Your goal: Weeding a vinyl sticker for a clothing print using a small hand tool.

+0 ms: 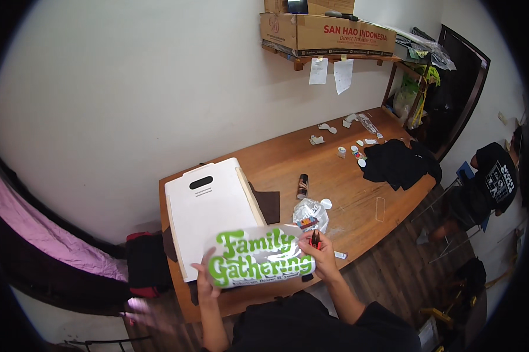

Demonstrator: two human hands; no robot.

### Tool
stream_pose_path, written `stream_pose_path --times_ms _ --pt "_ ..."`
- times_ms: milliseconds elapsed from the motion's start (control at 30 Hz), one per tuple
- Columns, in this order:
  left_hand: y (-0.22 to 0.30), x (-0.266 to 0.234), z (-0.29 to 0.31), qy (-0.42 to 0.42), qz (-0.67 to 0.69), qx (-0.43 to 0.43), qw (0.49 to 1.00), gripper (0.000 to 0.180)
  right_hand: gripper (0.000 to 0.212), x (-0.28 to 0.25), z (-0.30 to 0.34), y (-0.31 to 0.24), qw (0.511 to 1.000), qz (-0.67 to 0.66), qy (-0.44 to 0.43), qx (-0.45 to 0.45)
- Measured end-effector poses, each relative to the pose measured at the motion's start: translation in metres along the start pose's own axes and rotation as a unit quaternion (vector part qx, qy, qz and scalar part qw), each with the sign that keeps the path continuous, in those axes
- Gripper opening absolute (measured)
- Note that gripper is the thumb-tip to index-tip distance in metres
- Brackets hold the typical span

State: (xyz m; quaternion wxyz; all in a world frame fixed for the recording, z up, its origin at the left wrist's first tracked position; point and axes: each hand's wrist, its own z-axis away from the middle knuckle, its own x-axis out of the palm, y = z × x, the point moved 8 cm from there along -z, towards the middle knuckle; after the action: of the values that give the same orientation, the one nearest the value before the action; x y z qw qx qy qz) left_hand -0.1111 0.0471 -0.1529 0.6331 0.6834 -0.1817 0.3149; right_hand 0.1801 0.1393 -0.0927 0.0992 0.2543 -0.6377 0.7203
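A clear film sheet [258,257] with large green lettering is stretched between my two hands above the table's near edge. My left hand [206,283] pinches its lower left corner. At the right end, my right hand [320,258] grips the sheet and also holds a small red-handled tool [315,239] with dark pointed jaws, which look like snips. The sheet overlaps the near right corner of a white flat board [211,211] with a dark oval slot. Past the sheet lies a crumpled clear plastic bag [309,212] with a colourful print.
A black spray can [302,186] stands on the wooden table [264,158]. Black garments [396,164] and several white scraps [327,128] lie toward the far right. Above, a wall shelf carries a cardboard box [346,35]. Another person [492,176] sits at the right.
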Motion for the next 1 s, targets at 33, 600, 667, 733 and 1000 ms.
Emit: stream_pose_path --times_ms 33,600,667,733,1000 --pt "0.002 0.028 -0.003 0.019 0.130 -0.018 0.991 0.084 0.016 0.002 0.000 0.005 1.000 -0.011 0.014 -0.007" --pt "0.008 0.122 0.018 -0.008 -0.107 0.156 0.982 0.060 0.014 0.064 0.005 -0.023 0.993 0.031 -0.002 -0.113" --pt "0.004 0.126 0.018 -0.049 -0.014 0.134 0.990 0.072 0.014 0.068 0.007 -0.026 0.992 0.031 -0.007 -0.123" --pt "-0.005 0.120 0.021 -0.045 -0.087 0.068 0.993 0.071 0.014 0.076 0.008 -0.024 0.990 0.063 -0.061 -0.113" --pt "0.015 0.146 0.019 -0.012 -0.186 0.073 0.980 0.063 0.031 0.077 0.008 -0.030 0.984 0.055 -0.134 -0.102"
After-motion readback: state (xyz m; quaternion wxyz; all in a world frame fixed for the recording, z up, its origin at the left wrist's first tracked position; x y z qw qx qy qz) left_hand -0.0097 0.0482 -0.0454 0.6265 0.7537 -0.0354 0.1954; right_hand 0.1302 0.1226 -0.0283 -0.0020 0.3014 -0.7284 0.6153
